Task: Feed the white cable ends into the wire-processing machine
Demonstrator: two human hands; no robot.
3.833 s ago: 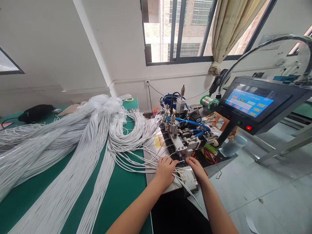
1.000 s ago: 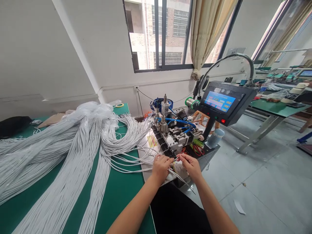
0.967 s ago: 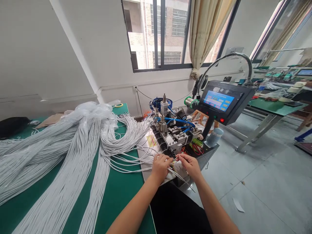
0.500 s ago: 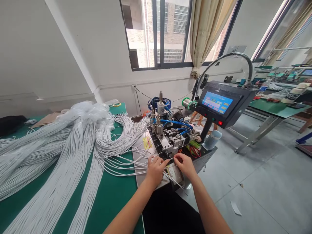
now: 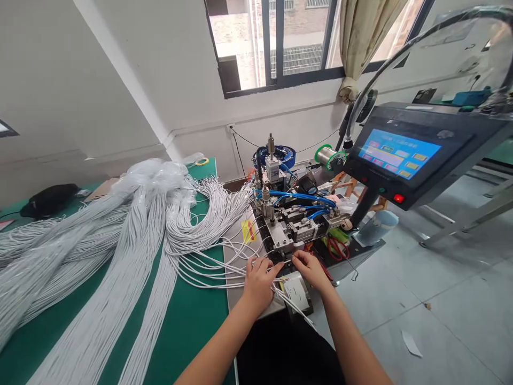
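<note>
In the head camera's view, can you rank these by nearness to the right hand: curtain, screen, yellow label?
From the right hand:
1. Yellow label, on its left
2. Screen, ahead and right
3. Curtain, high at the back

cables [image 5: 204,230]: smooth plastic sheath, low sheen. film [image 5: 156,176] over the bundles: clear plastic, glossy, crinkled. table [image 5: 196,321]: smooth green top, satin to matt. machine [image 5: 280,235]: bare metal plates and cylinders, dull silver, with brighter edges. hoses [image 5: 304,198]: smooth blue plastic, glossy. spool [image 5: 329,156]: green plastic rims, wound with shiny metallic wire. screen [image 5: 401,152]: smooth glossy face, set in a dark housing of low sheen. jug [image 5: 379,224]: translucent plastic. curtain [image 5: 360,37]: matt cloth, softly creased. wall [image 5: 192,53]: painted, matt, mostly smooth. floor [image 5: 441,331]: smooth tile, glossy, reflecting light. scrap [image 5: 411,343] on the floor: white, paper-like, matt.
</note>
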